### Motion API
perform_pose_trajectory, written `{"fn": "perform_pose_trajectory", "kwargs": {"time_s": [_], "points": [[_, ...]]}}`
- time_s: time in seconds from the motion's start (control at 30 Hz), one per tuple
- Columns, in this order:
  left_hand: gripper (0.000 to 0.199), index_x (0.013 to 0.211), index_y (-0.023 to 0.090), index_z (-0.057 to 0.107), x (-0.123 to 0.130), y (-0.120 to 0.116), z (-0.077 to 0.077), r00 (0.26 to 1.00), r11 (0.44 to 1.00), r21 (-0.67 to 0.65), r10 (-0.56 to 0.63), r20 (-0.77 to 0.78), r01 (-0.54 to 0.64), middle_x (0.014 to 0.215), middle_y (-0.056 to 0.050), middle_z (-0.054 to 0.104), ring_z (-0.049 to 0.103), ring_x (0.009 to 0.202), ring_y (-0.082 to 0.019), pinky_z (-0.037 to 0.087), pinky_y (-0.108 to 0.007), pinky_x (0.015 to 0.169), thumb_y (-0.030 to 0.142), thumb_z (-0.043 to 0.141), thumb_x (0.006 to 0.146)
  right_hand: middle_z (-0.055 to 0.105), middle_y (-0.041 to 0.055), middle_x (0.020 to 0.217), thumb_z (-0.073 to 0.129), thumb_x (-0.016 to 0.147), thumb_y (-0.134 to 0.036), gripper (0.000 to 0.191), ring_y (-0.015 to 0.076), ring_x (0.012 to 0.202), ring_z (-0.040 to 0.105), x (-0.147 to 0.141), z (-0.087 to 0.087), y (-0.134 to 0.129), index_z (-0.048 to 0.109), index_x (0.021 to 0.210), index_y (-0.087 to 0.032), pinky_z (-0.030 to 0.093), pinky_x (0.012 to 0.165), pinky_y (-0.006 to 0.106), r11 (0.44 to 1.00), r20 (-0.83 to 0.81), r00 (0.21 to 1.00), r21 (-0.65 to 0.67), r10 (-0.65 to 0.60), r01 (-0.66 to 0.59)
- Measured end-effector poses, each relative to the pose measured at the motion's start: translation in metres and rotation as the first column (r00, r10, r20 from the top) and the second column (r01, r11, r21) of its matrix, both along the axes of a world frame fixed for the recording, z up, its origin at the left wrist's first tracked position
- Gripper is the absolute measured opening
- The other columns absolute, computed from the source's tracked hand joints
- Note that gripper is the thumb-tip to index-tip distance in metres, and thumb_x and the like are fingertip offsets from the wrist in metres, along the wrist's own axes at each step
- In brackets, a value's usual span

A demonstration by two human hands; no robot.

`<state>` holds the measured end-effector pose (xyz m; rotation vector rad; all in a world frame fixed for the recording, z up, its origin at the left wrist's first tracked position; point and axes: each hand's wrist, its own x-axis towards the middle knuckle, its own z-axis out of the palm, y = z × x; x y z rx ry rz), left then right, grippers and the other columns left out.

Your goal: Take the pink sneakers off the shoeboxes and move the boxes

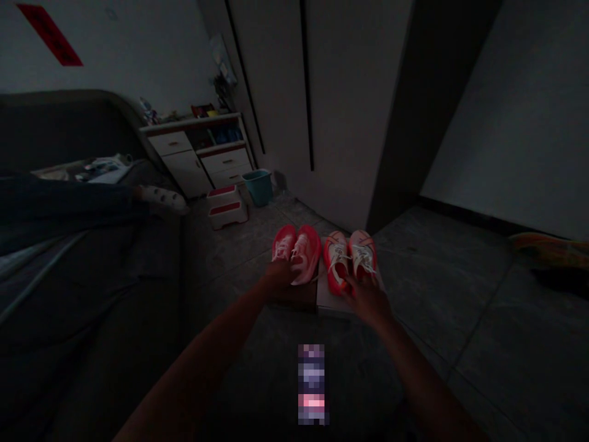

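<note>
A pair of pink sneakers with pale laces rests on a brown box in front of me. My left hand has its fingers closed at the heel end of this pair. Beside it, a pair of white and orange sneakers sits on a pale box, toes pointing away from me. My right hand grips at the heels of that pair, fingers bent over the openings. Dim light hides part of the fingertips on both hands.
On the left, another person's leg in a spotted sock lies on a dark bed or sofa. Farther off stand a red-and-white step stool, a teal bucket and a drawer cabinet. A tall wardrobe rises behind the shoes.
</note>
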<state>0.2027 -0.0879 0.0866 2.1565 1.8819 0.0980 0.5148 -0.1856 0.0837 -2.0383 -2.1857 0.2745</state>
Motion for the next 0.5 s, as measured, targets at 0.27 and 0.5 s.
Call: {"fn": "perform_pose_trajectory", "kwargs": {"time_s": [0.27, 0.5], "points": [[0.029, 0.121, 0.015, 0.085, -0.084, 0.0, -0.021, 0.796, 0.916, 0.083, 0.293, 0.529, -0.392, 0.104, -0.014, 0.085, 0.08, 0.101, -0.03, 0.062, -0.037, 0.096, 0.033, 0.081, 0.099, 0.068, 0.0192, 0.147, 0.06, 0.114, -0.039, 0.046, 0.0379, 0.137, 0.062, 0.005, -0.026, 0.003, 0.072, 0.158, -0.031, 0.057, 0.1, 0.045, 0.992, -0.009, 0.999, 0.12, 0.041, -0.04], [0.054, 0.126, 0.01, 0.076, -0.146, 0.045, -0.033, 0.265, 0.832, -0.211, 0.387, 0.883, -0.514, 0.102, -0.011, 0.084, 0.078, 0.095, -0.024, 0.063, -0.034, 0.087, 0.048, 0.093, 0.091, 0.07, 0.0195, 0.141, 0.064, 0.111, -0.036, 0.045, 0.0397, 0.13, 0.064, 0.006, -0.047, 0.011, 0.075, 0.154, -0.029, 0.057, 0.102, 0.048, 0.968, 0.032, 0.998, 0.241, 0.061, -0.067]]}}
